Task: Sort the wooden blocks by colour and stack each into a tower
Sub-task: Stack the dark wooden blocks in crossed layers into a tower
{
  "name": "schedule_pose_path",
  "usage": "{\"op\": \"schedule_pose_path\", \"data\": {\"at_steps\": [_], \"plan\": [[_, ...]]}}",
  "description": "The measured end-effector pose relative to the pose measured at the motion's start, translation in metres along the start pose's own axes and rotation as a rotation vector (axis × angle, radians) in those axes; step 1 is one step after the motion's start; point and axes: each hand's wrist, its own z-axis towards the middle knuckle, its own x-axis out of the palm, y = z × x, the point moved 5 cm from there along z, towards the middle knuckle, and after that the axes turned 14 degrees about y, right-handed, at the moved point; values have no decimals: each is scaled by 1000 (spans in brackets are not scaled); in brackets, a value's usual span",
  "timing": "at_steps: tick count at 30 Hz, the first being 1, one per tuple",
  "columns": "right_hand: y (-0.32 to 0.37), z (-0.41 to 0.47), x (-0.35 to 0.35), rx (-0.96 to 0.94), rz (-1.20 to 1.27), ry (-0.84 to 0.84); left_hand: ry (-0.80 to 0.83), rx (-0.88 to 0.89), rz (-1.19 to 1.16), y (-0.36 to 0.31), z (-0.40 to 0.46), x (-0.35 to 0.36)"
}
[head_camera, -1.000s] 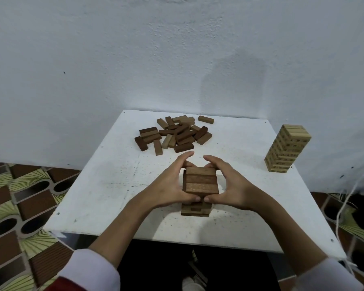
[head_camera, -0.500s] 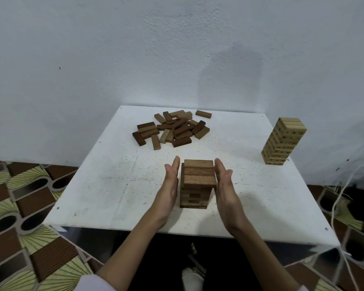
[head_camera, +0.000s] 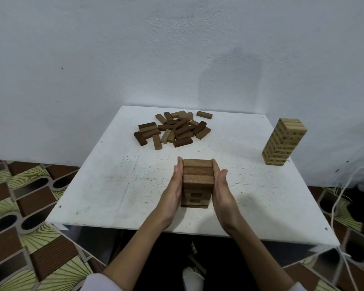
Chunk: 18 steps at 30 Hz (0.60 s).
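Note:
A short tower of mid-brown wooden blocks [head_camera: 198, 177] stands near the front middle of the white table [head_camera: 118, 185]. My left hand [head_camera: 172, 190] presses flat against the tower's left side with straight fingers. My right hand [head_camera: 221, 190] presses flat against its right side the same way. A loose pile of dark and mid-brown blocks [head_camera: 172, 129] lies at the back of the table. A taller tower of pale blocks [head_camera: 284, 141] stands at the right edge.
A white wall rises directly behind the table. Patterned floor tiles [head_camera: 25, 217] show on the left and right. A white cord [head_camera: 340, 198] hangs beside the table's right edge. A white shoe [head_camera: 192, 278] shows below the front edge.
My hands uncurled from gripping the tower's top, spread apart with straight fingers, then closed in flat against its two sides. The camera tilted up a little.

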Motion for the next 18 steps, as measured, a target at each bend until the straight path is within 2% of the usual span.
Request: {"op": "schedule_pose_path", "data": {"at_steps": [1,4,6,11,18], "plan": [[-1,-2,0,-9,10,-4,-18,3,-68,3,0,-2],[4,-4,-2,-8,28,-34,7,7,-38,0,0,2],[3,-5,-3,-30,62,9,22,36,-83,6,1,-1],[-5,-2,-2,-27,26,60,32,6,21,12,5,-1],[-8,1,0,-36,-9,37,-8,-30,57,14,6,-3]]}}
